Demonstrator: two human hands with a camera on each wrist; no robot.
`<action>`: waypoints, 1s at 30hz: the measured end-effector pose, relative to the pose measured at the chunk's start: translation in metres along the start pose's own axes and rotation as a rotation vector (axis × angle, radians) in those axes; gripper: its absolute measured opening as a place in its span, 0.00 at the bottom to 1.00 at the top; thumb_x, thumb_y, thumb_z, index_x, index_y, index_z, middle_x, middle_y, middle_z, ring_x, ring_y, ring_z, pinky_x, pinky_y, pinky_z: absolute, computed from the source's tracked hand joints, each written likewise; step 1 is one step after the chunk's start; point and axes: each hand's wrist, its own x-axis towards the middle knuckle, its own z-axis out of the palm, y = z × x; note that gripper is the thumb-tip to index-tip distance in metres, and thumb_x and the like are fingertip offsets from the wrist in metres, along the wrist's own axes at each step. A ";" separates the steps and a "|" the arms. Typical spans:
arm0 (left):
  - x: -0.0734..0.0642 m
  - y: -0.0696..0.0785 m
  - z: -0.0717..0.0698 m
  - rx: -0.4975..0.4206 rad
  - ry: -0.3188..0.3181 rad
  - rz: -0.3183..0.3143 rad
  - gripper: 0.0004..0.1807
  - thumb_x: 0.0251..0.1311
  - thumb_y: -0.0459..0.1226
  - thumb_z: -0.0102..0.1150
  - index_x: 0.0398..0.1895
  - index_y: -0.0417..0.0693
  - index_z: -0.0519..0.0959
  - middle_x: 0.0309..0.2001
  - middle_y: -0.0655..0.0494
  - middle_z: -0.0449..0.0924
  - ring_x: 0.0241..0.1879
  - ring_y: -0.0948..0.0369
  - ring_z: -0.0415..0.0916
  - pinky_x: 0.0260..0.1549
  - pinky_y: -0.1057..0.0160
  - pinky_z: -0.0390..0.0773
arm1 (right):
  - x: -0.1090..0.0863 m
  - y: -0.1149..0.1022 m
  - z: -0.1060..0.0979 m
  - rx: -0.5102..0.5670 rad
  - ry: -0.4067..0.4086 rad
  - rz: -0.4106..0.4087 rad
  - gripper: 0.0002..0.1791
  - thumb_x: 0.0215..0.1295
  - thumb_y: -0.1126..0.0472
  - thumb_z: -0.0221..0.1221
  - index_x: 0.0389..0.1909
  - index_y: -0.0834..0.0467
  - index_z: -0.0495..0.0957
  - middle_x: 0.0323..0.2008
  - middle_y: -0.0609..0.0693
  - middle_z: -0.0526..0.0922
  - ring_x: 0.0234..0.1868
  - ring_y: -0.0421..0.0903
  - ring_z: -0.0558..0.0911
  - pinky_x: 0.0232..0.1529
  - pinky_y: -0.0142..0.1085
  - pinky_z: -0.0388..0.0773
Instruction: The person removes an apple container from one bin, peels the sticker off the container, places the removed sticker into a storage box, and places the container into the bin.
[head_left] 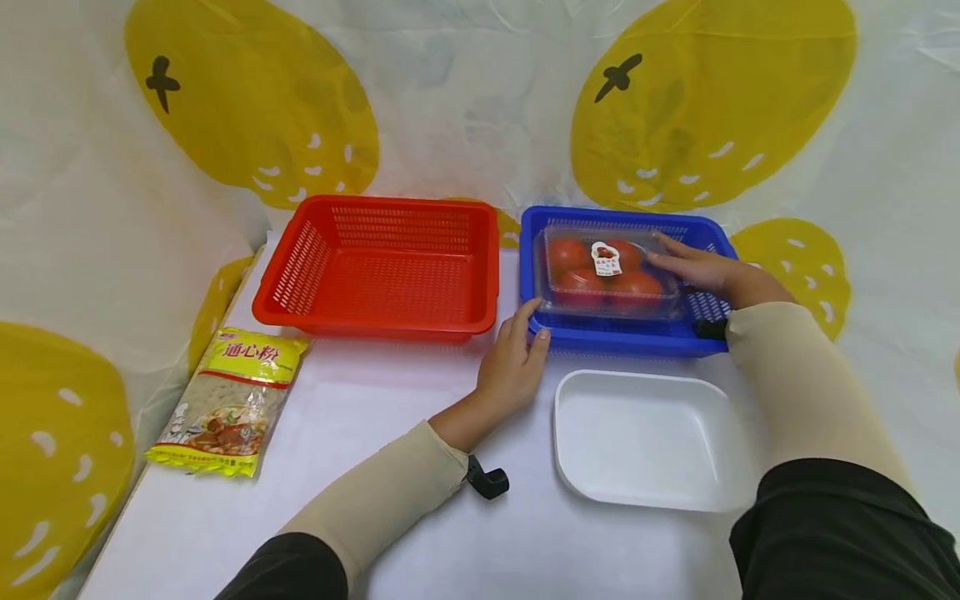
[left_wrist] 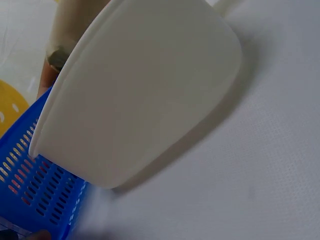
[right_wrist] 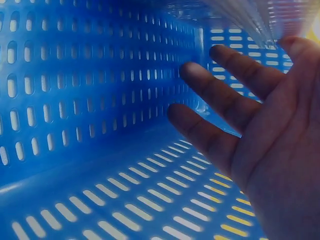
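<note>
A clear plastic box of tomatoes (head_left: 577, 287) with a white label lies in the blue basket (head_left: 622, 340), tilted above its floor. My right hand (head_left: 708, 271) reaches over the basket's right side, thumb and a finger at the box's right end. In the right wrist view, several fingers (right_wrist: 220, 100) of this hand extend loosely inside the basket, below the clear plastic. My left hand (head_left: 513, 364) is at the basket's near left corner, its fingertips right at the rim. Only a fingertip (left_wrist: 40, 235) of it shows in the left wrist view.
A white tray (head_left: 637, 442) sits in front of the blue basket and fills much of the left wrist view. To the left stands a red basket (head_left: 375, 327). A yellow-and-clear bag of macaroni (head_left: 232, 400) lies at the table's left edge. A patterned cloth hangs behind.
</note>
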 end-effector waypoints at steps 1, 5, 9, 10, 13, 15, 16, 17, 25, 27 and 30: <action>0.000 0.000 0.000 0.000 -0.002 -0.004 0.30 0.83 0.49 0.47 0.84 0.68 0.59 0.67 0.47 0.74 0.55 0.51 0.79 0.50 0.44 0.82 | 0.001 0.000 0.000 -0.003 -0.003 0.000 0.52 0.76 0.24 0.46 0.82 0.30 0.20 0.84 0.64 0.21 0.81 0.78 0.35 0.73 0.77 0.39; 0.000 0.000 -0.001 0.011 -0.023 -0.008 0.30 0.84 0.49 0.45 0.85 0.68 0.57 0.67 0.46 0.74 0.58 0.50 0.79 0.53 0.43 0.81 | 0.002 0.001 0.002 0.012 -0.029 -0.016 0.51 0.77 0.25 0.45 0.81 0.28 0.17 0.84 0.60 0.17 0.81 0.77 0.32 0.74 0.77 0.38; 0.001 0.000 0.000 0.023 -0.036 0.001 0.31 0.84 0.49 0.44 0.86 0.68 0.54 0.70 0.46 0.73 0.66 0.48 0.77 0.58 0.41 0.79 | 0.003 -0.001 0.004 0.101 -0.064 -0.049 0.52 0.80 0.31 0.48 0.81 0.28 0.14 0.83 0.54 0.13 0.83 0.71 0.29 0.76 0.73 0.37; 0.002 0.000 0.000 0.024 -0.035 0.003 0.32 0.84 0.49 0.43 0.86 0.68 0.54 0.71 0.45 0.72 0.67 0.47 0.76 0.59 0.40 0.79 | 0.003 -0.001 0.004 0.141 -0.072 -0.060 0.53 0.80 0.33 0.49 0.81 0.28 0.14 0.83 0.53 0.13 0.83 0.69 0.29 0.77 0.72 0.37; 0.002 0.000 0.000 0.033 -0.037 0.006 0.32 0.84 0.49 0.43 0.87 0.68 0.53 0.72 0.44 0.72 0.69 0.46 0.75 0.61 0.39 0.78 | 0.002 -0.004 0.006 0.269 -0.101 -0.104 0.54 0.82 0.41 0.51 0.81 0.29 0.14 0.84 0.51 0.14 0.84 0.65 0.28 0.78 0.70 0.34; 0.002 0.000 0.001 0.037 -0.046 0.007 0.32 0.84 0.49 0.43 0.87 0.69 0.53 0.72 0.44 0.71 0.68 0.45 0.76 0.60 0.38 0.78 | 0.001 -0.006 0.006 0.365 -0.110 -0.137 0.52 0.83 0.47 0.51 0.82 0.29 0.16 0.84 0.49 0.15 0.84 0.63 0.28 0.78 0.70 0.32; 0.002 -0.001 0.002 0.040 -0.049 0.009 0.32 0.84 0.49 0.43 0.87 0.69 0.52 0.72 0.44 0.71 0.67 0.45 0.76 0.59 0.38 0.78 | 0.000 -0.007 0.007 0.409 -0.113 -0.155 0.52 0.83 0.49 0.50 0.83 0.28 0.17 0.84 0.48 0.16 0.84 0.63 0.28 0.78 0.70 0.31; 0.002 -0.001 0.002 0.043 -0.051 0.010 0.32 0.84 0.50 0.43 0.87 0.70 0.52 0.72 0.44 0.71 0.67 0.45 0.76 0.59 0.38 0.78 | -0.001 -0.008 0.007 0.444 -0.114 -0.172 0.51 0.83 0.51 0.50 0.83 0.27 0.19 0.84 0.48 0.17 0.84 0.62 0.28 0.78 0.70 0.31; 0.001 -0.002 0.002 0.059 -0.065 0.009 0.32 0.84 0.51 0.42 0.87 0.71 0.51 0.72 0.44 0.70 0.67 0.44 0.76 0.58 0.38 0.79 | -0.006 -0.010 0.007 0.523 -0.029 -0.220 0.38 0.84 0.51 0.49 0.83 0.25 0.41 0.78 0.46 0.51 0.74 0.54 0.62 0.71 0.47 0.73; 0.001 -0.002 0.001 0.063 -0.066 0.012 0.32 0.84 0.51 0.42 0.87 0.71 0.51 0.72 0.44 0.71 0.66 0.44 0.77 0.57 0.38 0.80 | -0.007 -0.009 0.007 0.532 0.010 -0.217 0.36 0.83 0.50 0.51 0.82 0.27 0.46 0.74 0.44 0.57 0.67 0.49 0.71 0.59 0.40 0.82; 0.001 -0.003 0.001 0.067 -0.064 0.018 0.32 0.84 0.51 0.42 0.87 0.71 0.52 0.71 0.44 0.72 0.65 0.45 0.78 0.55 0.39 0.80 | -0.008 -0.008 0.007 0.554 0.042 -0.215 0.35 0.83 0.51 0.53 0.82 0.30 0.49 0.71 0.44 0.60 0.60 0.46 0.77 0.52 0.39 0.86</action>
